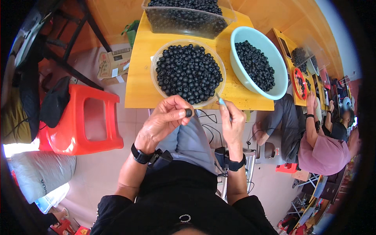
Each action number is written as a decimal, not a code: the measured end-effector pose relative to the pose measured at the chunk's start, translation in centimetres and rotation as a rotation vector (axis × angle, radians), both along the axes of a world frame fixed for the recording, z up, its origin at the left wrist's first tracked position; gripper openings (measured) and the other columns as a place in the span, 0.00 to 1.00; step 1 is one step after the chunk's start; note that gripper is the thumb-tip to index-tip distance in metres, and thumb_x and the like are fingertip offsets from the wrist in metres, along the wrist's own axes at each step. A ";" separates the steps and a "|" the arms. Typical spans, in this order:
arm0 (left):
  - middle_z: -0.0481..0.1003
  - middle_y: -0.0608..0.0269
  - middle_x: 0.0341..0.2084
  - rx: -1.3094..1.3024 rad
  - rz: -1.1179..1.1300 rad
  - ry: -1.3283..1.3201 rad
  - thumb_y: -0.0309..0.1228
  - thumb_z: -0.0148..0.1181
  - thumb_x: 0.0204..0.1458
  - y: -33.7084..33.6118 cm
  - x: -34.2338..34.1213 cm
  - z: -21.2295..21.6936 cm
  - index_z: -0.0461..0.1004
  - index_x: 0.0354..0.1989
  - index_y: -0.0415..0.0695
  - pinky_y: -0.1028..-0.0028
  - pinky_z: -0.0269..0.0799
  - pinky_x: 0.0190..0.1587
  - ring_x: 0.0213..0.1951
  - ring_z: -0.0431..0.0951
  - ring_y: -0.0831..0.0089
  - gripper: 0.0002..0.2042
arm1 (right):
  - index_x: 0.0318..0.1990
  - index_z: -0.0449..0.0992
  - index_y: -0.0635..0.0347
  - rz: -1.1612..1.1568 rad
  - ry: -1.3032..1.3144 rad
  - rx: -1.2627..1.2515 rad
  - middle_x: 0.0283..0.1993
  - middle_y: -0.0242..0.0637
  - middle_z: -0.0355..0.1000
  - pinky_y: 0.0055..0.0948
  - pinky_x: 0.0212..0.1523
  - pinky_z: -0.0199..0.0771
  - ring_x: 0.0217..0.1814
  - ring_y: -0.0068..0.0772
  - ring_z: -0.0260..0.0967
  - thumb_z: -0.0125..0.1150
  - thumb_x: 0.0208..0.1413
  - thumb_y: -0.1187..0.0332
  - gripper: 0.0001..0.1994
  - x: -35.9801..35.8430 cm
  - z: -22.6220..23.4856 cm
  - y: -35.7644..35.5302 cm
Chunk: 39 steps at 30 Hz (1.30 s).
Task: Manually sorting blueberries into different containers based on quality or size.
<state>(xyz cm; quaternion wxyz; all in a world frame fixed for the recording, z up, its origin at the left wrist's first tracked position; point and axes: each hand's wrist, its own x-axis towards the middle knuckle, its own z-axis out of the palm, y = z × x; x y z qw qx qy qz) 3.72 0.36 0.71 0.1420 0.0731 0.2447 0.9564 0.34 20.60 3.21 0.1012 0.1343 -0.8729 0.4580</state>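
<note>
Between the thumb and fingers of my left hand (163, 120) is one round black bead (188, 112), held just off the table's near edge. My right hand (232, 123) grips a small tool (221, 101) with a light blue handle and a thin dark tip. That tip points up and left, close to the rim of a clear round tray (224, 80). Many black beads (188, 72) fill the tray, some showing holes. Right of it stands a pale blue basin (242, 74) with more black beads (255, 64) inside.
A clear rectangular bin (184, 25) of black beads stands at the back of the yellow table (138, 86). A red stool (84, 121) is on the left. At right, a person in a pink top (323, 152) works at another table with a red tray (299, 84).
</note>
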 end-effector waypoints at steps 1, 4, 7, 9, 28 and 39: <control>0.74 0.60 0.32 0.002 0.020 -0.042 0.24 0.61 0.48 0.0 -0.2 -0.4 0.72 0.35 0.41 0.80 0.71 0.33 0.29 0.74 0.77 0.07 | 0.36 0.76 0.66 0.014 -0.021 0.004 0.18 0.39 0.66 0.24 0.21 0.61 0.18 0.23 0.62 0.55 0.54 0.68 0.09 0.1 0.2 -0.2; 0.74 0.61 0.32 0.016 0.012 -0.069 0.24 0.60 0.48 0.5 -0.4 -0.3 0.72 0.36 0.41 0.80 0.72 0.35 0.30 0.74 0.77 0.07 | 0.37 0.75 0.67 0.063 -0.088 -0.099 0.18 0.34 0.66 0.21 0.20 0.58 0.19 0.18 0.57 0.59 0.51 0.68 0.10 0.5 0.4 -0.8; 0.74 0.62 0.32 -0.002 0.015 -0.091 0.23 0.60 0.49 0.5 -0.4 -0.5 0.72 0.37 0.41 0.80 0.72 0.36 0.31 0.74 0.77 0.07 | 0.38 0.75 0.68 0.112 -0.127 -0.226 0.22 0.30 0.67 0.18 0.20 0.57 0.20 0.16 0.57 0.64 0.47 0.69 0.12 1.1 0.6 -1.3; 0.74 0.62 0.32 -0.023 0.019 -0.091 0.23 0.60 0.49 0.5 -0.4 -0.6 0.72 0.37 0.41 0.79 0.72 0.37 0.31 0.74 0.78 0.07 | 0.37 0.75 0.67 0.147 -0.237 -0.270 0.24 0.29 0.68 0.17 0.20 0.57 0.21 0.15 0.57 0.66 0.45 0.71 0.12 1.6 1.6 -1.9; 0.73 0.67 0.27 -0.167 -0.071 -0.103 0.24 0.62 0.47 0.9 -0.2 -0.1 0.68 0.32 0.44 0.82 0.71 0.31 0.28 0.74 0.80 0.08 | 0.37 0.74 0.65 0.354 -0.514 -0.617 0.26 0.25 0.69 0.13 0.25 0.57 0.23 0.10 0.58 0.63 0.47 0.77 0.08 2.2 1.1 -3.1; 0.72 0.69 0.21 -0.957 0.822 -0.067 0.24 0.60 0.49 -7.1 -3.0 -1.3 0.70 0.28 0.42 0.84 0.66 0.25 0.22 0.71 0.84 0.04 | 0.40 0.75 0.65 -0.272 0.228 -0.034 0.30 0.28 0.72 0.19 0.33 0.66 0.29 0.18 0.64 0.62 0.49 0.73 0.11 -9.7 6.1 7.1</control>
